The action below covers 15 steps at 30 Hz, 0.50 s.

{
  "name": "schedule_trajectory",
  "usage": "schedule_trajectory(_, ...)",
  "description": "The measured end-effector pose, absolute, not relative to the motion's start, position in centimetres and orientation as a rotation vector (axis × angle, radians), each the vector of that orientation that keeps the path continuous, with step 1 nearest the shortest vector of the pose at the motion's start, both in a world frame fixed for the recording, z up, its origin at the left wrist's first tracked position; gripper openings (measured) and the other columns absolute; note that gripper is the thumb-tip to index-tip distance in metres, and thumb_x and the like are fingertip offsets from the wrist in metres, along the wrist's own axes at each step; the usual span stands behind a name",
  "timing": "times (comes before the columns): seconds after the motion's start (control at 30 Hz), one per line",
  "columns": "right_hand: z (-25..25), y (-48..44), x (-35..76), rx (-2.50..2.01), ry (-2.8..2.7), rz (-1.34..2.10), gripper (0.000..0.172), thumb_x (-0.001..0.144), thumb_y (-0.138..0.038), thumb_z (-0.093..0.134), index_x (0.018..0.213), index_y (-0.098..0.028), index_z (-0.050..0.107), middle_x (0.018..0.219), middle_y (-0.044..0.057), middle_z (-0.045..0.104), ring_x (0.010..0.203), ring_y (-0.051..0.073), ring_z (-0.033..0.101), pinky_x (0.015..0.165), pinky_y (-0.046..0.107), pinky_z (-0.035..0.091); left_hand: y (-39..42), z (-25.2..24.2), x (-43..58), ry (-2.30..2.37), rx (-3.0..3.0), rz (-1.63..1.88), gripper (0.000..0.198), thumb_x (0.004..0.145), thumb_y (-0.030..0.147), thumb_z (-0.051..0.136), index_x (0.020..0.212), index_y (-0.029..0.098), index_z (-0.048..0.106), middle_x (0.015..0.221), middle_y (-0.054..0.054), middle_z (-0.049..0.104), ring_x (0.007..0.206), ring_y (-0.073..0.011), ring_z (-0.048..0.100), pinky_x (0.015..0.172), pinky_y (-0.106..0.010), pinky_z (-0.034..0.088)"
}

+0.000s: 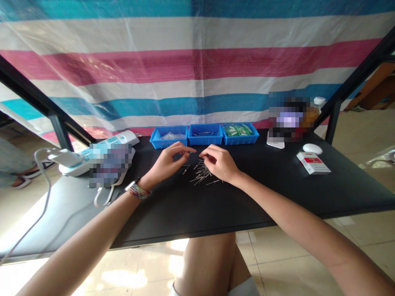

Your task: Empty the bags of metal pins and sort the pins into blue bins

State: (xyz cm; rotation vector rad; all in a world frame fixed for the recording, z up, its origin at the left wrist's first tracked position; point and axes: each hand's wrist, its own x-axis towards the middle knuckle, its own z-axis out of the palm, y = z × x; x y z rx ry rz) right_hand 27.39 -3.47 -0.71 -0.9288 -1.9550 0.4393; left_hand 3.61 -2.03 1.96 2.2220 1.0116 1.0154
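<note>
My left hand (173,161) hovers over the black table, thumb and fingers brought together in a pinch. Something small and thin seems to be at its fingertips, too fine to name. Close by on the right, my right hand (220,163) is also pinched, its fingertips facing the left ones across a narrow gap. Whatever it holds, if anything, is hidden. Beneath and beside the right hand lies a loose pile of thin metal pins (201,176), rivet-like in shape, partly covered by that hand. A stray pin (186,169) rests between the left hand and the pile.
Behind my hands stand three blue bins: one with clear plastic (152,142), one with a few pins (190,140), one with green-white packets (226,140). A power strip (128,139) and blurred device lie left. A small box (314,163), white oval case (312,149) and bottle (319,102) are right.
</note>
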Motion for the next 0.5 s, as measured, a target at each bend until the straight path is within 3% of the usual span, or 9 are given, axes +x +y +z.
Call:
schedule_trajectory(0.13, -0.5, -3.8, 26.9, -0.873, -1.911, 0.611, 0.008, 0.093, -0.017, 0.068, 0.093, -0.022, 0.074, 0.095, 0.004, 0.071, 0.075, 0.017, 0.066, 0.069, 0.031, 0.053, -2.5, 2.1, 4.0, 0.89, 1.964, 1.088, 0.032, 0.094, 0.049, 0.078, 0.095, 0.018, 0.073, 0.096, -0.007, 0.073, 0.09, -0.0204, 0.067, 0.084, -0.032, 0.055)
schedule_trajectory(0.2, -0.4, -4.0, 26.6, -0.823, -1.882, 0.7, 0.005, 0.093, -0.019, 0.07, 0.093, -0.022, 0.073, 0.097, 0.004, 0.072, 0.079, 0.018, 0.069, 0.071, 0.031, 0.055, -2.7, 2.0, 4.1, 0.859, 1.857, 1.121, 0.034, 0.09, 0.049, 0.083, 0.097, 0.018, 0.071, 0.095, -0.006, 0.072, 0.089, -0.0193, 0.068, 0.084, -0.031, 0.055)
schedule_trajectory(0.33, -0.2, -4.4, 26.2, -0.771, -1.874, 0.743, 0.002, 0.093, -0.022, 0.072, 0.092, -0.023, 0.072, 0.094, 0.004, 0.073, 0.08, 0.019, 0.07, 0.077, 0.033, 0.057, -2.7, 1.9, 4.1, 0.871, 1.825, 1.097, 0.038, 0.094, 0.049, 0.08, 0.116, 0.019, 0.075, 0.096, -0.005, 0.072, 0.092, -0.019, 0.069, 0.085, -0.03, 0.056)
schedule_trajectory(0.5, -0.1, -4.5, 26.1, -0.773, -1.873, 0.739, 0.003, 0.093, -0.023, 0.074, 0.09, -0.023, 0.072, 0.093, 0.004, 0.074, 0.082, 0.02, 0.07, 0.081, 0.034, 0.058, -2.6, 1.9, 4.1, 0.872, 1.759, 1.15, 0.035, 0.092, 0.051, 0.082, 0.103, 0.018, 0.074, 0.103, -0.008, 0.075, 0.097, -0.0213, 0.072, 0.09, -0.033, 0.059)
